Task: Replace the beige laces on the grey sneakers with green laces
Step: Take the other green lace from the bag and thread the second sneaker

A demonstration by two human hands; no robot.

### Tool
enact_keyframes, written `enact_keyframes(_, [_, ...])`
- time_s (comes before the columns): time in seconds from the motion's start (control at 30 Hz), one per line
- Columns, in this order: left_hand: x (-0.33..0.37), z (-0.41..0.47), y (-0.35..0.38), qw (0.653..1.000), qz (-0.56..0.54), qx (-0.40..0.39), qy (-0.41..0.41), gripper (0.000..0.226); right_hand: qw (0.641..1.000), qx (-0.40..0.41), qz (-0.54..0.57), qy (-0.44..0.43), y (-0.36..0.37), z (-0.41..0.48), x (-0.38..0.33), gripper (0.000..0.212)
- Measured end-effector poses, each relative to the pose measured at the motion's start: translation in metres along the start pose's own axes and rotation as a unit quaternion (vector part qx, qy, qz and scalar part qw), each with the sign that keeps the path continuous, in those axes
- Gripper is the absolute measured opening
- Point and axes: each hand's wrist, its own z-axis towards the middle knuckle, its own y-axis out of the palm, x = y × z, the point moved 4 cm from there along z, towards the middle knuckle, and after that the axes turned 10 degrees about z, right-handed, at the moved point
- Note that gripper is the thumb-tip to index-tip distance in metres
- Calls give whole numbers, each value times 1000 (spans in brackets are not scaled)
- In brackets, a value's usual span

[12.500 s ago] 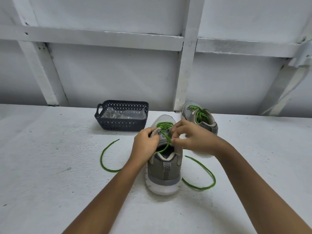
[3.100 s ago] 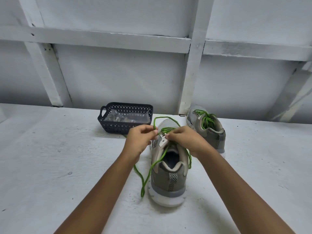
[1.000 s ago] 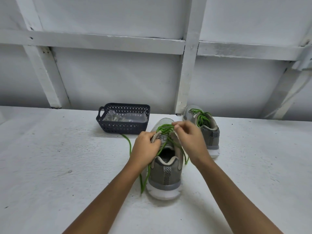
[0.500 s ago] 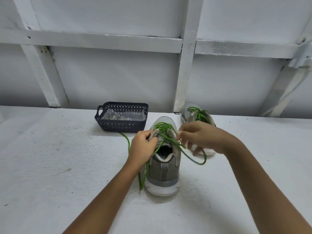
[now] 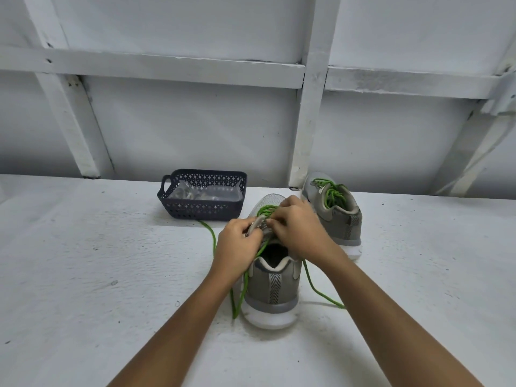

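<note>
White tabletop (image 5: 83, 275), white-framed wall (image 5: 195, 129), left fingers (image 5: 247, 232) gripping sneaker (image 5: 272, 291), right fingers (image 5: 279, 227) pinching green lace (image 5: 214, 241)

Two bare forearms are shown, one on each side of the grey sneaker (image 5: 272, 286). Each is seen uncovered from near the elbow to the wrist, slender and smooth in outline. The left grip (image 5: 237, 247), at the left of the sneaker's opening, is bare as well, and its knuckles are outlined as a rounded row. The right grip (image 5: 298, 233), just beyond the sneaker's opening, is likewise bare, with its knuckles faintly marked. Nails are too small to be judged.
</note>
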Motion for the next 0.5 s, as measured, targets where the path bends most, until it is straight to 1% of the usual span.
enact_keyframes(0.03, [-1, 0, 0, 1000, -2, 0, -1, 27, 999, 17, 40, -10, -6, -4, 1, 21])
enact_keyframes(0.07, [-1, 1, 1, 1000, -4, 1, -2, 27, 994, 33, 105, -13, -14, -9, 2, 18])
enact_keyframes(0.1, [-2, 1, 1, 1000, -6, 1, -2, 26, 981, 34, 190, -9, -22, -14, 3, 16])
enact_keyframes(0.17, [-3, 1, 1, 1000, -6, 2, -4, 24, 934, -2, 358, 5, -38, -24, 3, 21])
enact_keyframes(0.2, [-3, 1, 1, 1000, -3, 1, -6, 22, 918, -26, 395, 10, -45, -28, 2, 24])
enact_keyframes(0.27, [-5, 1, 2, 1000, 1, -4, -19, 20, 919, -76, 386, 10, -53, -35, -3, 28])
enact_keyframes(0.33, [-5, 1, 3, 999, -10, -10, -30, 30, 935, -98, 342, 8, -52, -37, -6, 33])
enact_keyframes(0.4, [-5, 1, 3, 999, -22, -17, -31, 41, 952, -76, 296, 18, -48, -35, -8, 36])
enact_keyframes(0.43, [-5, 1, 4, 999, -23, -21, -28, 40, 965, -58, 255, 21, -45, -33, -9, 36])
enact_keyframes(0.47, [-5, 1, 4, 999, -22, -23, -28, 35, 980, -42, 192, 19, -41, -31, -10, 33])
enact_keyframes(0.5, [-7, 1, 5, 999, -22, -22, -30, 29, 994, -30, 104, 10, -36, -29, -12, 29])
